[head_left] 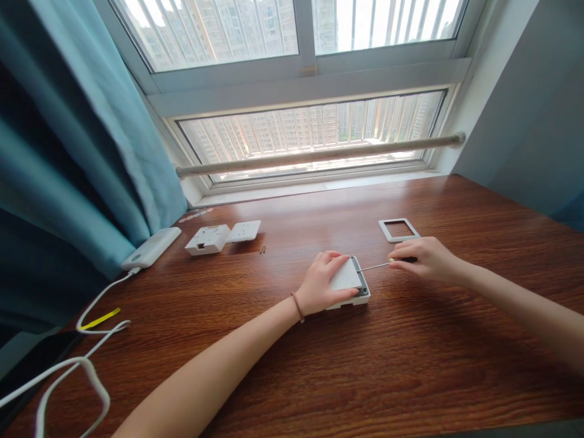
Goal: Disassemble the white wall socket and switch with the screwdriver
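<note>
My left hand [322, 283] is closed round a white wall switch [345, 277], thumb at its near edge and fingers over the far side. The switch sits on a white box base [362, 299], and a dark grey frame shows along its right side. My right hand [424, 258] grips a screwdriver [375, 266] by its dark handle, the shaft pointing left. Its tip meets the right edge of the switch; whether it is wedged under cannot be made out. Just beyond my right hand lies a white square frame [385, 231].
To the left stand another white box [207, 240], a socket plate [245, 230] and small screws [262, 249]. A white power strip [152, 248] with a looping cable [98, 298] lies by the blue curtain [114, 152]. A yellow strip [101, 319] rests near the cable. The window is behind the table.
</note>
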Motion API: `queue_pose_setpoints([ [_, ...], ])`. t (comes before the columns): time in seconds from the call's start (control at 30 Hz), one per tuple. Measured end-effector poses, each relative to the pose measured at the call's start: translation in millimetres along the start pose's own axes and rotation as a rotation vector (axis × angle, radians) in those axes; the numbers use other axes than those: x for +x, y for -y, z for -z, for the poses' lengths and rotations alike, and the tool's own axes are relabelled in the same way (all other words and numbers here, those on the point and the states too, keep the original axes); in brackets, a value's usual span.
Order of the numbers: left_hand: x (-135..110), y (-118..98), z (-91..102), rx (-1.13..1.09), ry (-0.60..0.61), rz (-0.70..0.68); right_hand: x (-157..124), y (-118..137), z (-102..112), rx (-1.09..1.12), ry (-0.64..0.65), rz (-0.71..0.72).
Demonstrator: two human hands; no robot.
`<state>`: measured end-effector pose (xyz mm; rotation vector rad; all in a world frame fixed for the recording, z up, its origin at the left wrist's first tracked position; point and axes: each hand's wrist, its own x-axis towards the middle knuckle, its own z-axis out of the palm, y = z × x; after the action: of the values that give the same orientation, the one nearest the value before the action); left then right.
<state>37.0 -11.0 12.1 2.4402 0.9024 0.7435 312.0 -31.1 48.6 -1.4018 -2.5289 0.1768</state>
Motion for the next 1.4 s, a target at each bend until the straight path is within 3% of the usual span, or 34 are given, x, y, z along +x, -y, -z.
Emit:
queue_pose_setpoints([
  [0.13,0.4,-2.7,1.5,-0.002,-0.002,0.003,4.1,-9.8,-18.2,0.331,0.088,-0.101],
  [0.27,2.5,-7.5,2.1,-0.03,-0.002,0.001,5.9,-7.2,-31.4,0.465,0.069,-0.11],
  [0.5,1.7,-8.4,-0.7,-0.083,-0.019,0.002,-4.6,-5.0,-34.0,0.344,0.007,-0.116],
  [0.67,-2.8,-6.6,-1.7,-0.05,-0.208,-0.035,-11.1,-10.6,-26.9,0.203,-0.17,-0.221],
  [0.8,-8.9,-9.3,-3.0,0.08,-0.331,-0.151,-12.8,22.5,-30.1,0.334,-0.279,-0.261],
  [1.0,-17.7,-19.5,-6.7,0.231,-0.386,-0.328,-16.0,92.4,-44.9,0.74,-0.264,-0.255],
  [1.17,-14.5,-22.7,-8.0,0.201,-0.457,-0.253,-17.2,102.3,-42.0,1.031,-0.304,-0.321],
  [1.27,-12.3,-19.7,-9.1,0.163,-0.449,-0.202,-12.5,105.9,-40.2,1.048,-0.322,-0.32],
  [1.4,-11.3,-14.2,-9.0,0.09,-0.394,-0.194,1.9,99.8,-41.3,1.062,-0.402,-0.418],
])
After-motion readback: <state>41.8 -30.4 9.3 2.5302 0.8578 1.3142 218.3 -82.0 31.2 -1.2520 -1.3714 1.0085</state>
